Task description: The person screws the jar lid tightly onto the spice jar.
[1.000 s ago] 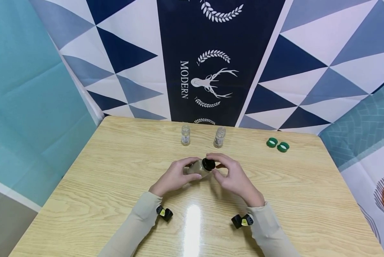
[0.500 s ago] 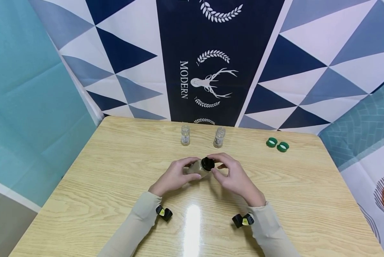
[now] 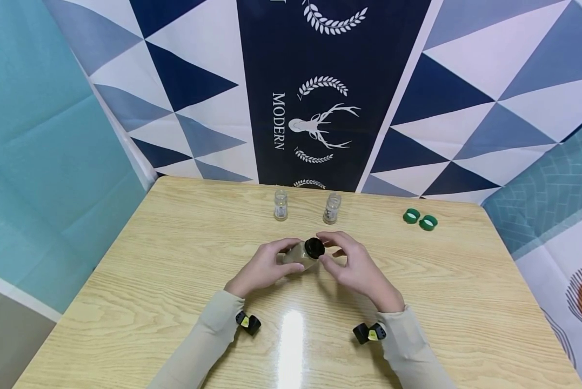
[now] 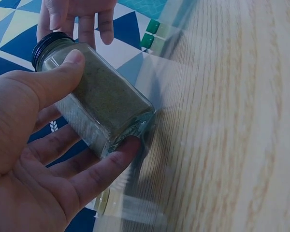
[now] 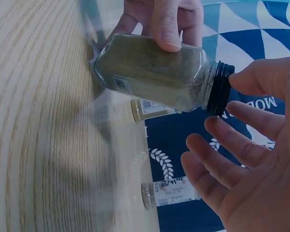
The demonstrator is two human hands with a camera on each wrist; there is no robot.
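My left hand (image 3: 261, 267) holds a squarish glass spice jar (image 4: 108, 92) in the middle of the table, thumb on one face and fingers around the others. The jar is tilted, with greenish-brown powder inside and its black cap (image 5: 221, 89) pointing right. Beside the cap is my right hand (image 3: 355, 266), fingers spread and loosely bent. In the right wrist view its thumb tip lies at the cap's edge and the index fingertip is close to the other side; whether they touch it I cannot tell.
Two small clear glass jars (image 3: 281, 206) with labels stand near the table's back edge. Two green caps (image 3: 411, 216) lie at the back right. Behind the wooden table (image 3: 174, 237) hangs a patterned cloth (image 3: 315, 65).
My right hand's fingers have eased slightly away from the cap, to the right. The left hand and the jar stay nearly in place.
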